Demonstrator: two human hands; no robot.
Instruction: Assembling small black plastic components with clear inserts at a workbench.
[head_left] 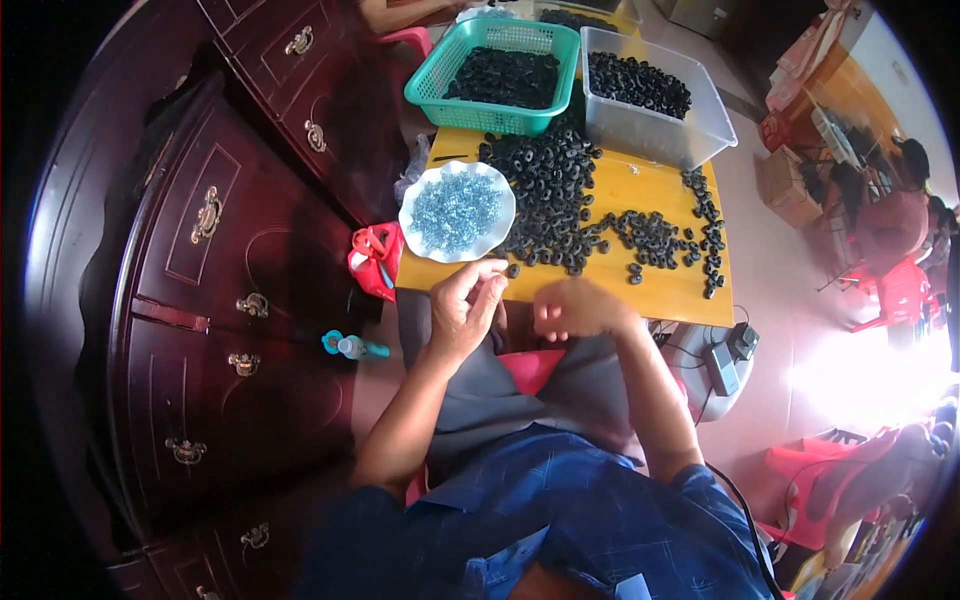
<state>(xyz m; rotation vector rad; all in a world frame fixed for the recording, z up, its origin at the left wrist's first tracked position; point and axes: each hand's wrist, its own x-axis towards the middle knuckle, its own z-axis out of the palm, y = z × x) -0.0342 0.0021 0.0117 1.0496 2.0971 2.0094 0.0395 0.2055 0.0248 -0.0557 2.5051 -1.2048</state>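
Note:
My left hand [466,312] is at the table's near edge, its thumb and forefinger closed together. A small black ring-shaped piece [513,271] shows right at those fingertips, apparently pinched there. Just to the right, my right hand [580,308] is slightly blurred, with its fingers curled in toward the palm; whatever they hold, if anything, is hidden. Beyond the left hand stands a white scalloped plate [408,222] heaped with small clear bluish pieces [458,208]. Many loose black ring-shaped pieces [545,190] are spread over the yellow table [640,290], with a smaller cluster [650,238] to the right.
A green plastic basket [425,95] and a clear plastic bin [650,140], both with black pieces, stand at the table's far end. Dark wooden drawers [250,220] line the left. A red bag [375,262] and a bottle [355,347] are beside the table. Black adapters [722,367] lie at right.

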